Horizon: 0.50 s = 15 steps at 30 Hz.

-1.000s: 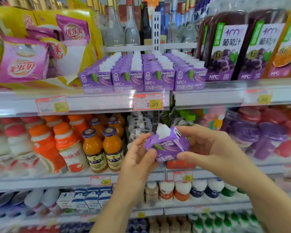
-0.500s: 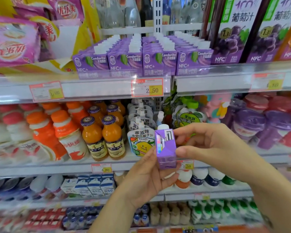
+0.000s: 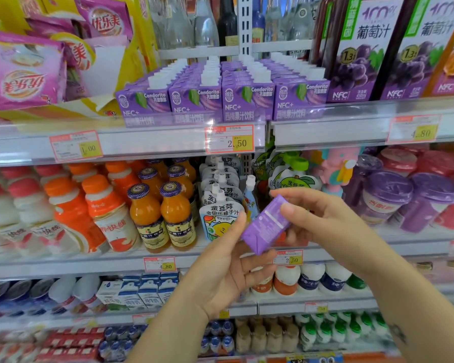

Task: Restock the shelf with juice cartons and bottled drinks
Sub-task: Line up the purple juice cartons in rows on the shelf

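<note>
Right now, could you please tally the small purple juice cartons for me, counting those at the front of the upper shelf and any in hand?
Front-row purple juice cartons on the upper shelf: 4
Tilted purple juice carton held between the left hand and the right hand: 1
Total: 5

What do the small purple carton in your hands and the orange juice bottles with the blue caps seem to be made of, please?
The purple carton looks like coated paperboard with a matte printed finish: flat faces, sharp edges and a folded triangular flap at its lower end. The orange juice bottles look like clear glass or hard plastic, I cannot tell which; they are glossy with bright highlights, the juice shows through, and paper-like labels wrap them.
</note>
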Tool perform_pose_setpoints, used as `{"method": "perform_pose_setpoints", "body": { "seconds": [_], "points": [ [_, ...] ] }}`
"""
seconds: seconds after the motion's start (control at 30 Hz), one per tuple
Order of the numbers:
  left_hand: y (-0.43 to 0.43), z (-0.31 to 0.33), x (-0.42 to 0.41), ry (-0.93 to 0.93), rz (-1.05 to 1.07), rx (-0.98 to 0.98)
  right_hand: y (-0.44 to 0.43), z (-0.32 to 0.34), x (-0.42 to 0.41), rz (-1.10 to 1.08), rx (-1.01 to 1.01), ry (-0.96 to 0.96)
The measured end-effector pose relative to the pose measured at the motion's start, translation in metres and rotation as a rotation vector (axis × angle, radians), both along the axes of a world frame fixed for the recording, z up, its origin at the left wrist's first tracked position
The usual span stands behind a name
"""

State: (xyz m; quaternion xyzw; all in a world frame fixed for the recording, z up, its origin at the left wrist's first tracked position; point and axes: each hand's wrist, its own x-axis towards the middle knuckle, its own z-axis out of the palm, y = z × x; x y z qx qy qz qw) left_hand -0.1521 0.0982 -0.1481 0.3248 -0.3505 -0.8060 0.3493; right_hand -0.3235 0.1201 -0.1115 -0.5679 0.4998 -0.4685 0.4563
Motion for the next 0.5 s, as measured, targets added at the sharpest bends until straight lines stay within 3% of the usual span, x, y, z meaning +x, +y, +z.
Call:
{"method": "perform_pose_setpoints", "body": {
  "seconds": [0.13, 0.37, 0.5],
  "points": [
    [0.002, 0.002, 0.004, -0.105, 0.017, -0.189, -0.002, -0.011, 0.004, -0.045, 0.084, -0.075],
    [0.000, 0.003, 0.008, -0.229, -0.022, -0.184, 0.001, -0.006, -0.006, 0.065, 0.096, 0.109],
    [0.003, 0.005, 0.008, -0.422, -0.040, -0.392, -0.002, -0.013, -0.005, -0.026, 0.140, 0.036]
  ]
}}
